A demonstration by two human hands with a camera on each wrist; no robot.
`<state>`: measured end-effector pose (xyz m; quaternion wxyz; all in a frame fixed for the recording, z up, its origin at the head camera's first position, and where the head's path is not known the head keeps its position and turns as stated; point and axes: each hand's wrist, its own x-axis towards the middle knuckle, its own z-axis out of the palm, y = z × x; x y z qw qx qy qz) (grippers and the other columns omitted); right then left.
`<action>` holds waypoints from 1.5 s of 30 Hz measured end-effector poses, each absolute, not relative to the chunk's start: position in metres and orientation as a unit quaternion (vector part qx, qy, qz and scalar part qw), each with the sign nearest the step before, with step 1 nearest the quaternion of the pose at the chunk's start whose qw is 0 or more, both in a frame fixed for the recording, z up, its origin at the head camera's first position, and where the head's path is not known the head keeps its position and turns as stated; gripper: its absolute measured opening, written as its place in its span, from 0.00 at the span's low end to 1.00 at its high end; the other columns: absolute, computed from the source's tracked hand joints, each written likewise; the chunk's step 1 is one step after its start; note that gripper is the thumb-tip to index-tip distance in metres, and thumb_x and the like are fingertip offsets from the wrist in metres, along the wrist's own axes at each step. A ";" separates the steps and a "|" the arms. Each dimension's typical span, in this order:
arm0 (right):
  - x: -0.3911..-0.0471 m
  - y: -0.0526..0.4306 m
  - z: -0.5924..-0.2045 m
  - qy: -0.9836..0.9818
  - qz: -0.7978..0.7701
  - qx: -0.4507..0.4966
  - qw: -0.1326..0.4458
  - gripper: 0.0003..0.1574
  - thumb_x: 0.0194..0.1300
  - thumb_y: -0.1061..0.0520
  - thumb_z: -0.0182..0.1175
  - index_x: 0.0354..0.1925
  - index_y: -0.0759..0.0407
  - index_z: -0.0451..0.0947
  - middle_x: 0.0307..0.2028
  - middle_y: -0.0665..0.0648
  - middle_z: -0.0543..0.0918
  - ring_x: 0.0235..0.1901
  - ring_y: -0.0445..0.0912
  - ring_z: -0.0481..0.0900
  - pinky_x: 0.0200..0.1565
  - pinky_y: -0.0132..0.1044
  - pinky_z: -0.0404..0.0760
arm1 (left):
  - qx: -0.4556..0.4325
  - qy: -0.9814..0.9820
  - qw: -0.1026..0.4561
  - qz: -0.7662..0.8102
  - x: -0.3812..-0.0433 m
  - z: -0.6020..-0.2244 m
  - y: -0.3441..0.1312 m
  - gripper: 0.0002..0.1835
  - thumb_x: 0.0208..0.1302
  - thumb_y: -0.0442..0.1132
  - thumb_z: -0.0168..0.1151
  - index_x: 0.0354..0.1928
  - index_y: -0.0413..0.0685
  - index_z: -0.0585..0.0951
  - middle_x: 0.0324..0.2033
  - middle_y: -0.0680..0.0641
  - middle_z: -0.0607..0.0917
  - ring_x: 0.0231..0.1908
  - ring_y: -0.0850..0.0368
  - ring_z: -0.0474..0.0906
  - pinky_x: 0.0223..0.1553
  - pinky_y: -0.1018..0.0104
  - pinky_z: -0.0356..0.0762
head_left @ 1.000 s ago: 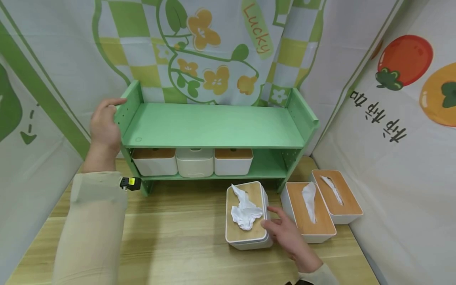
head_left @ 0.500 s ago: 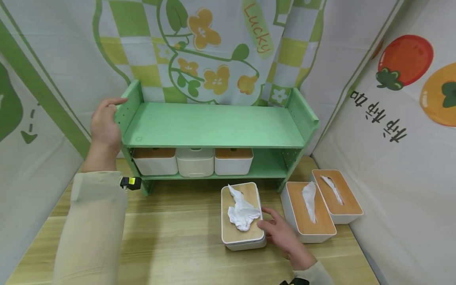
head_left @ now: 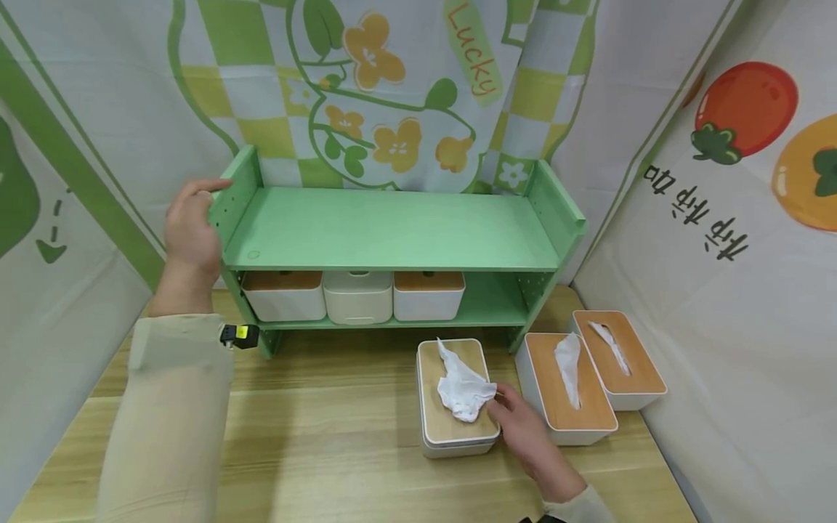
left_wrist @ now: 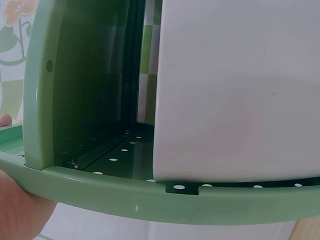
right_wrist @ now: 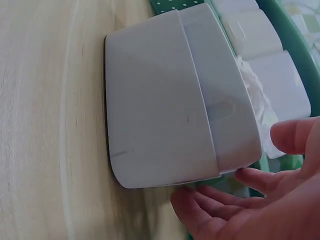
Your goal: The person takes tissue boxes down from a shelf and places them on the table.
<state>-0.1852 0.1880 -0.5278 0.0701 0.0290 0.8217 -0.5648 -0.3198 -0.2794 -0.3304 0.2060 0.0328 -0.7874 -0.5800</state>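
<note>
My left hand [head_left: 192, 232] grips the left side panel of a green two-tier shelf [head_left: 392, 229], fingers over the inner face. In the left wrist view the thumb [left_wrist: 22, 210] lies along the panel's outer side. In front of the shelf on the table stands a white tissue box [head_left: 458, 392] with a wooden lid and a crumpled tissue [head_left: 466, 392] sticking out. My right hand [head_left: 523, 428] is at its right side. In the right wrist view its loosely extended fingers [right_wrist: 215, 205] touch the box's side below, and the thumb is apart from it.
Two more tissue boxes, a nearer one [head_left: 543, 363] and a farther one [head_left: 644, 363], stand side by side at the right. On the lower tier sit a left box [head_left: 284, 301], a cream box [head_left: 358, 301] and a right box [head_left: 428, 301]. Fabric walls enclose the table.
The tissue box shifts slightly left, then back right and turns a little, so its left side now shows. My right hand moves along with it. The left hand stays on the shelf.
</note>
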 end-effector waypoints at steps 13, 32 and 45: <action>-0.165 0.171 -0.521 0.948 -0.295 -0.108 -0.043 0.50 0.60 0.44 0.70 0.73 0.58 0.62 0.69 0.72 0.62 0.65 0.68 0.63 0.59 0.66 0.66 | 0.033 -0.779 0.201 -0.593 -0.320 -0.331 -0.280 0.28 0.79 0.46 0.24 0.66 0.58 0.73 0.69 0.50 0.62 0.13 0.63 0.50 0.13 0.69 0.55; -0.164 0.147 -0.521 0.952 -0.161 -0.235 -0.108 0.42 0.55 0.39 0.72 0.66 0.46 0.75 0.66 0.77 0.64 0.64 0.70 0.64 0.58 0.65 0.67 | 0.043 -0.787 0.200 -0.581 -0.321 -0.332 -0.281 0.28 0.79 0.47 0.25 0.66 0.59 0.74 0.69 0.50 0.63 0.14 0.63 0.51 0.13 0.69 0.55; -0.162 0.138 -0.517 0.962 -0.155 -0.217 -0.058 0.35 0.60 0.35 0.67 0.62 0.47 0.80 0.62 0.83 0.65 0.62 0.77 0.61 0.60 0.69 0.61 | 0.039 -0.788 0.197 -0.583 -0.321 -0.332 -0.283 0.28 0.79 0.47 0.25 0.67 0.59 0.73 0.69 0.49 0.62 0.13 0.64 0.50 0.12 0.69 0.55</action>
